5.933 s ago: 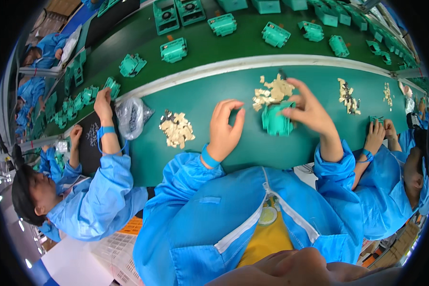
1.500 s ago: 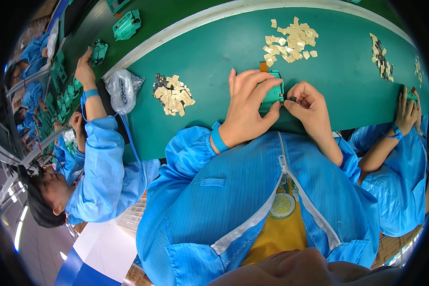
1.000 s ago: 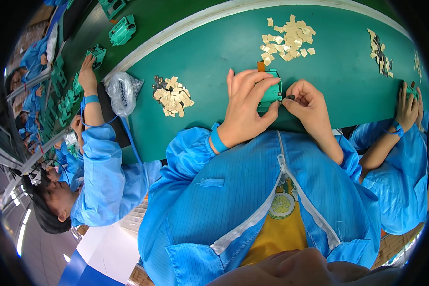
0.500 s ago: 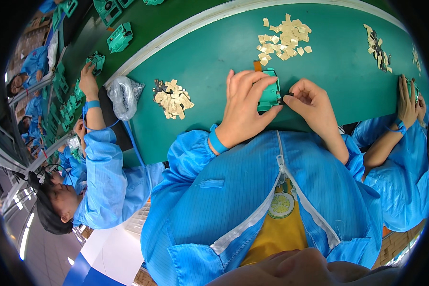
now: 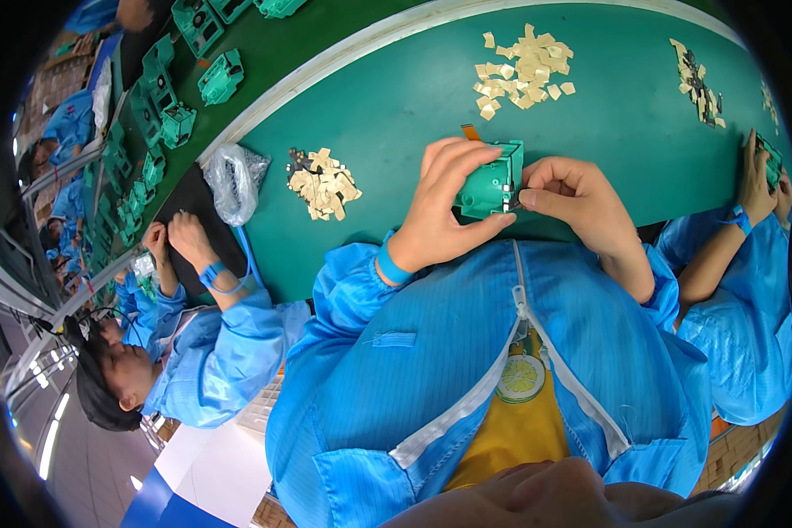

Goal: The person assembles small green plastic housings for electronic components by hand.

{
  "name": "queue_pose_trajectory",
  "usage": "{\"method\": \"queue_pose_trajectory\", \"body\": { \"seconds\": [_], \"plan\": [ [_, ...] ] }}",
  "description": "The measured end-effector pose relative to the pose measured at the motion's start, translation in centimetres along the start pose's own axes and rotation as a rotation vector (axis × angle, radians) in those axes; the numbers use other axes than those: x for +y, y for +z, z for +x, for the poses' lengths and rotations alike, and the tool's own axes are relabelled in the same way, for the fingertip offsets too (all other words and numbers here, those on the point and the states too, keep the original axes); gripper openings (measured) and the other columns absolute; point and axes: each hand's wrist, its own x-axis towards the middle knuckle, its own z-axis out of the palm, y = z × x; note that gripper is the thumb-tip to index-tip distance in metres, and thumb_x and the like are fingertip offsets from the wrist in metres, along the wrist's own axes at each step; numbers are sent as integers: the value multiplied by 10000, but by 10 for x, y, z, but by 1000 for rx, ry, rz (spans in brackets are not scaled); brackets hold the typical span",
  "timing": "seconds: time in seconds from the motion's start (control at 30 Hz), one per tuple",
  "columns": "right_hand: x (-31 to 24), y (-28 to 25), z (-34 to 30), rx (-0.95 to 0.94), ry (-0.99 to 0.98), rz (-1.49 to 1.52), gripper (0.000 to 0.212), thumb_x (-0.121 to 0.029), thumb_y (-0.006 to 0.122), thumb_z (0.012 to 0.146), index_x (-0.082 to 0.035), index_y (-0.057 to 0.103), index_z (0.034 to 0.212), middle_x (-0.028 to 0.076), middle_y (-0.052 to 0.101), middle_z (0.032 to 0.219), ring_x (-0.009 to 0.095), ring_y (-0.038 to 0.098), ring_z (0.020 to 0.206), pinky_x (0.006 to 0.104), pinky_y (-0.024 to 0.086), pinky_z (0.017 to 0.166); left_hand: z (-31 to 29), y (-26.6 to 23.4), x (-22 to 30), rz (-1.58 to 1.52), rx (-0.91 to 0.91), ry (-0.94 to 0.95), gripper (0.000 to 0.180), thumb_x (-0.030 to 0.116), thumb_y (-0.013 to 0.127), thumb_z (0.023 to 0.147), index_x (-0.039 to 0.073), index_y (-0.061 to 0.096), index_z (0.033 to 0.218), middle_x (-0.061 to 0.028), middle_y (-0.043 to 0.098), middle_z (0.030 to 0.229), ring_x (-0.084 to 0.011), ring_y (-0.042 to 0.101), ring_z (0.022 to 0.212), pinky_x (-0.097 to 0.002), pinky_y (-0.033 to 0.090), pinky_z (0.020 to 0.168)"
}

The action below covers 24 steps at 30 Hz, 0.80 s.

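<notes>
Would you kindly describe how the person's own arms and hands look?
The left hand and right hand wear no gloves. A blue wristband is on the left; none shows on the right. The left sleeve and right sleeve are wrinkled blue cloth.

A head-worn fisheye looks steeply down — close over the blue jacket (image 5: 352, 370), left hand (image 5: 440, 194) and right hand (image 5: 581, 198). Its wide view bows the far side of the desk (image 5: 387, 106).

Smocked workers (image 5: 216, 370) and green housings (image 5: 221, 77) along a probable conveyor (image 5: 282, 48) show a factory.
</notes>
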Motion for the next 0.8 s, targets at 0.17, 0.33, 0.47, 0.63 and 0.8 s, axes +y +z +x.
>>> {"method": "queue_pose_trajectory", "body": {
  "seconds": [0.17, 0.33, 0.47, 0.63, 0.8],
  "plan": [
    [-4, 10, -5, 57, -29, -87, 91, -75, 714, 948, -6, 656, 936, -11, 670, 890, 42, 612, 824, 210, 479, 713, 1, -9, 11, 88, -45, 4, 688, 148, 849, 715, 65, 592, 1348, -115, 590, 1371, -354, 487, 1274, -462, 392, 1100],
    [-1, 14, -6, 98, -106, -265, 123, -81, 730, 930, 11, 649, 919, 1, 663, 843, 40, 595, 775, 222, 481, 661, -3, -10, 13, 70, -18, -31, 652, 108, 820, 732, 61, 596, 1342, -117, 606, 1357, -336, 490, 1282, -447, 403, 1092],
    [-5, 19, -7, 109, -112, -284, 129, -77, 740, 916, 16, 651, 907, 18, 665, 840, 57, 608, 769, 235, 496, 668, -4, -9, 19, 18, 8, -102, 607, 40, 771, 743, 59, 595, 1324, -110, 599, 1362, -315, 503, 1280, -418, 415, 1076],
    [-13, 31, -8, 148, -225, -393, 139, -61, 746, 893, 38, 649, 885, 65, 656, 851, 129, 653, 761, 279, 533, 703, -8, -8, 19, -75, 4, -182, 619, -52, 704, 746, 55, 543, 1334, -118, 512, 1403, -284, 495, 1313, -411, 430, 1074],
    [-16, 35, -6, 152, -244, -431, 142, -52, 746, 882, 47, 644, 872, 87, 650, 848, 167, 669, 761, 298, 542, 703, -11, -8, 16, -146, 10, -213, 638, -108, 666, 745, 54, 503, 1340, -132, 451, 1415, -266, 475, 1346, -416, 446, 1079]
  ]
}}
